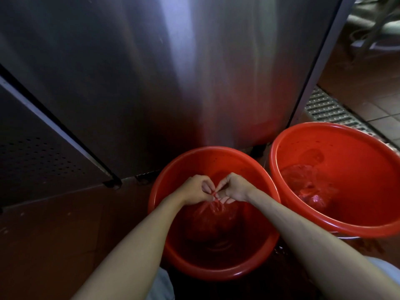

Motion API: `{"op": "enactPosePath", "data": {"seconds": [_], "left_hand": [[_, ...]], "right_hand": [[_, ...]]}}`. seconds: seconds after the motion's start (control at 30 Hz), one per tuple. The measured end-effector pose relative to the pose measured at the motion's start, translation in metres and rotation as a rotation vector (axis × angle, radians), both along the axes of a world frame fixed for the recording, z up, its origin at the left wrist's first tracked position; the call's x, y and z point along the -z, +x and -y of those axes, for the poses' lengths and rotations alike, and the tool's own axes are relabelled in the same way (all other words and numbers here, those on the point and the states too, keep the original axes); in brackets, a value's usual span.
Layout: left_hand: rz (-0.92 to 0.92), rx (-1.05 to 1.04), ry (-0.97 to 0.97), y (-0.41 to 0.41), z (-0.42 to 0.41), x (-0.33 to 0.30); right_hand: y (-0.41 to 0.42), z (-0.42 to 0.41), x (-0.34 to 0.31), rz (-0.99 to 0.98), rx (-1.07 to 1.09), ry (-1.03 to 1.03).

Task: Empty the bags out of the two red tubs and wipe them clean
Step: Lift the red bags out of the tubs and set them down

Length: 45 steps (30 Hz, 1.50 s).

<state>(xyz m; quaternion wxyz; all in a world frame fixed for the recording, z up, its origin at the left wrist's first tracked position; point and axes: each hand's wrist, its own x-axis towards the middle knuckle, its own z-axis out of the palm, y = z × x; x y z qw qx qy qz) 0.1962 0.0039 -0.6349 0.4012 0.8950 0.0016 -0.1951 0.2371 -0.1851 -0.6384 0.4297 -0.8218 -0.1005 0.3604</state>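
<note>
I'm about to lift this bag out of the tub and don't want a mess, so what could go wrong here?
Both hands, left and right, pinch only the twisted neck of the bag in the near tub, so the thin plastic might tear or slip. It looks wet and could drip on the floor. The other tub stands close and its bag could be bumped.

Two red tubs (213, 271) (337, 221), two red bags (211, 221) (307, 187), one in each, two hands (195, 190) (234, 188), and one floor grate (329, 111).

head view | faces steeply down, forward | close above tubs (214, 276), probably crouched
</note>
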Motion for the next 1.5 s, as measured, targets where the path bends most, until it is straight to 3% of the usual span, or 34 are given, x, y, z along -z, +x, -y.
{"op": "enactPosePath", "data": {"seconds": [0.33,0.53,0.67,0.77,0.9,1.0,1.17,1.3,1.37,1.5], "left_hand": [[0.015,-0.018,0.051,0.005,0.005,0.001],[-0.189,0.013,-0.07,-0.002,-0.003,0.0],[-0.104,0.023,-0.089,-0.003,-0.005,-0.002],[-0.138,0.093,-0.09,-0.005,-0.005,-0.009],[-0.149,0.193,-0.108,-0.004,-0.008,-0.019],[-0.12,0.097,-0.153,-0.006,-0.012,-0.021],[-0.037,-0.058,-0.002,-0.005,-0.009,-0.013],[0.167,-0.167,0.141,-0.003,0.0,-0.015],[0.182,-0.256,0.065,-0.004,0.007,-0.014],[-0.02,-0.429,-0.166,-0.005,0.013,-0.012]], "right_hand": [[-0.009,-0.009,-0.004,-0.075,0.193,0.015],[-0.014,-0.012,-0.006,-0.006,0.064,0.032],[-0.009,0.001,-0.011,0.057,-0.088,0.045],[-0.009,0.003,-0.016,0.062,-0.126,0.016],[-0.009,0.0,-0.015,0.069,-0.031,-0.031],[-0.01,-0.009,-0.013,0.024,0.063,-0.057],[-0.013,-0.016,-0.013,0.076,-0.072,-0.105],[-0.016,-0.022,-0.016,-0.037,0.166,-0.01],[-0.014,-0.025,-0.017,-0.101,0.267,0.028],[-0.011,-0.022,-0.015,-0.189,0.306,0.063]]}}
